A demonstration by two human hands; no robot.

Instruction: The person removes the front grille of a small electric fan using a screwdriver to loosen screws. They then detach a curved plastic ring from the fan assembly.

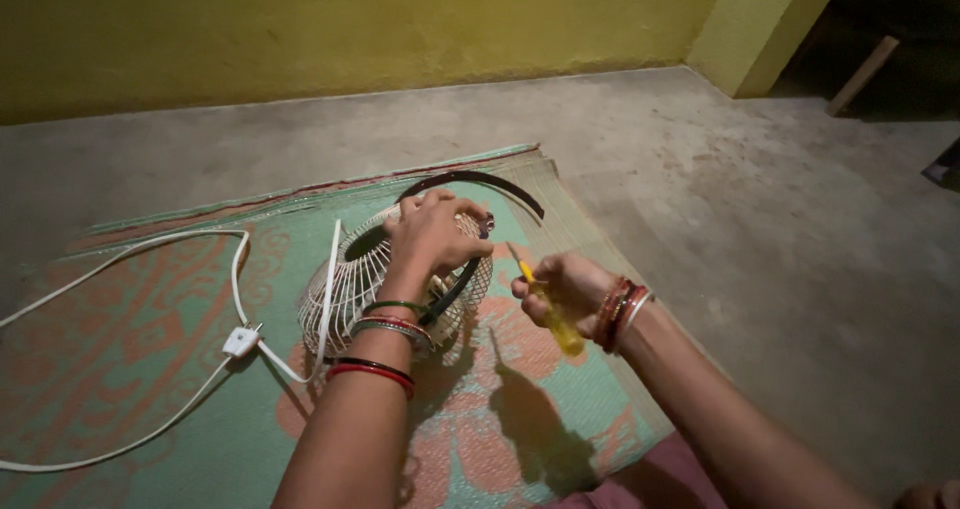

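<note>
1. Small white wire-cage fan [350, 289] lies tipped on the green-and-orange woven floor mat [130, 349], roughly mid-frame, cage face up and angled toward 1 o'clock.
2. Dark curved rim ring [480, 181] arcs over the top of the cage from 11 to 2 o'clock; a second dark band crosses the cage diagonally under the left wrist.
3. Left hand [432, 231] sits on top of the cage at its 1 o'clock edge, palm down, fingers curled and gripping the wire and rim. Cage is directly under and at 7 o'clock from the hand.
4. Left forearm carries green, silver, red and black bangles [390, 324], crossing over the cage's lower right side.
5. Right hand [560, 287] is just beside the cage at its 3 o'clock, not touching it as far as I can see. Fingers closed in a fist-like grip around a yellow-handled screwdriver [545, 309].
6. Screwdriver: handle butt sticks out of the fist toward 5 o'clock, shaft points toward 11 o'clock at the cage rim. Tip contact with the fan: cannot tell, too small and dim.
7. Right wrist has red and silver bangles [620, 311].
8. White power cord [150, 244] runs off the fan at 9 o'clock, loops across the mat, with a white plug [241, 341] lying just left of the cage.
9. Mat lies on a grey concrete floor [780, 229]; yellow-green wall [350, 29] along 12 o'clock.
</note>
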